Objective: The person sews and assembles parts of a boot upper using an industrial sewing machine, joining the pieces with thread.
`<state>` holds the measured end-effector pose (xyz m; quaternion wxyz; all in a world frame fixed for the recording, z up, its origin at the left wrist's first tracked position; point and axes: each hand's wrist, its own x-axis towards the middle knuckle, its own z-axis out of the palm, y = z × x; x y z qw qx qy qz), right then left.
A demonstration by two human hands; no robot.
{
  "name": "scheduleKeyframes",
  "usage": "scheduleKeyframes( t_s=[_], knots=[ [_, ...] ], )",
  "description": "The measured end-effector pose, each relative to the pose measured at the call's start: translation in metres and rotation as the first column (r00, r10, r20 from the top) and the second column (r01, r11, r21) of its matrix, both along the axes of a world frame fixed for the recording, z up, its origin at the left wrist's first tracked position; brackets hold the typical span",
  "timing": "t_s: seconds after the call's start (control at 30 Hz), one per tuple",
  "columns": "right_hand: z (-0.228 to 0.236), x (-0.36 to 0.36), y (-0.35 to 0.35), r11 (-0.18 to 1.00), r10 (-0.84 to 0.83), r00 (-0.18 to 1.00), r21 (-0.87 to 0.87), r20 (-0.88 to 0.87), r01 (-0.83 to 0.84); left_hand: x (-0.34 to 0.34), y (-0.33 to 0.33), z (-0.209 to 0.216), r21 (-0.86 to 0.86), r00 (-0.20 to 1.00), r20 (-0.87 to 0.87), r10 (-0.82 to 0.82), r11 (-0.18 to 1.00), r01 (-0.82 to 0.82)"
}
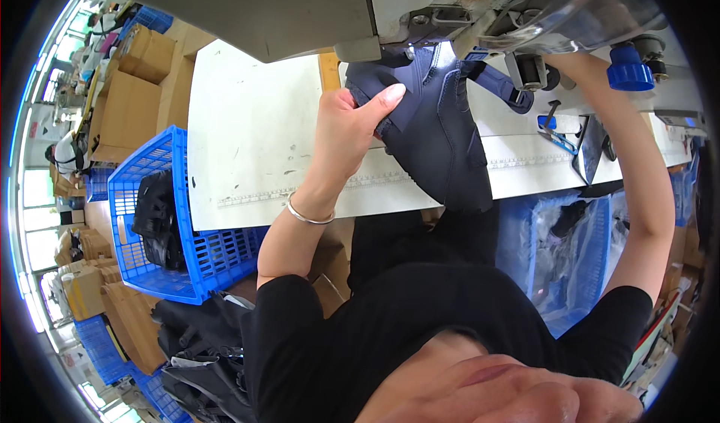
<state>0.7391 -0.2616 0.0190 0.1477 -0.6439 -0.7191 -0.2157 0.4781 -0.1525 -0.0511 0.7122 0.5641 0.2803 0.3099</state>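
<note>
A dark, padded fabric piece [442,138] with stitched seams lies under the head of a sewing machine [315,10], its near end hanging over the table's front edge. My left hand [352,119] grips its left side, thumb pressed on top and fingers underneath. To the right, a dark strap with a plastic loop [517,99] lies near the piece. My right hand [571,67] reaches in beside the machine's right-hand parts, which hide its fingers; whether it holds anything does not show.
The white table [255,123] carries a printed ruler strip. A blue-handled tool [556,138] lies at right, below a blue knob [630,69]. A blue crate [184,220] with black goods stands left; a plastic-lined blue bin [570,250] sits right. Black pieces [206,355] are piled lower left.
</note>
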Motion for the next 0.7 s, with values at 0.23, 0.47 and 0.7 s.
scheduleKeyframes(
  t_s=[0.23,0.47,0.7],
  knots=[
    [0.0,-0.004,0.005,0.994,-0.108,0.993,-0.025,-0.045,0.106,-0.004,0.007,-0.009,0.005,1.0,-0.003,-0.015,1.0,0.015],
    [0.0,0.009,-0.02,0.977,-0.211,0.974,-0.055,-0.079,0.207,0.007,0.013,0.002,-0.138,0.994,0.107,-0.004,0.99,0.019],
    [-0.03,-0.049,-0.046,0.91,0.076,0.925,0.406,-0.373,0.088,-0.007,0.026,-0.004,-0.342,0.981,0.147,-0.129,0.924,0.172]
  ],
)
